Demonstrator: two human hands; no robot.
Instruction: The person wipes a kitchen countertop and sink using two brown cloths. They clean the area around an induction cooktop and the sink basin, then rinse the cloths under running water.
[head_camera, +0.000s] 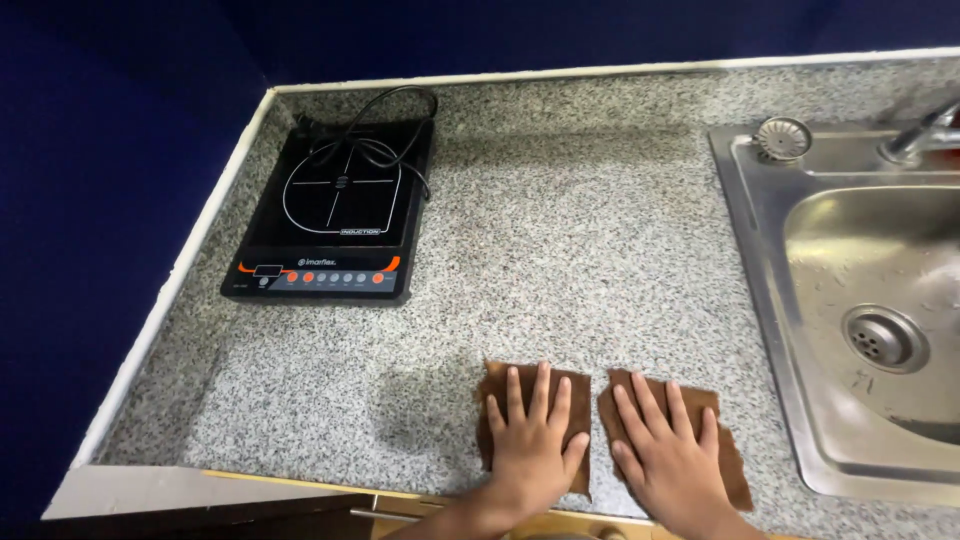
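Cloths under both hands.

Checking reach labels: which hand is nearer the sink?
Right. The right hand lies flat on a brown cloth beside the sink; the left hand is further away.

Matt brown cloths, speckled stone counter, shiny steel sink.

Worktop: grey-white speckle, white edge strip. Two cloths, left and right: plain brown. Induction cooker: black, white ring lines, orange buttons, black cord. Sink: bare steel. Walls: dark blue.
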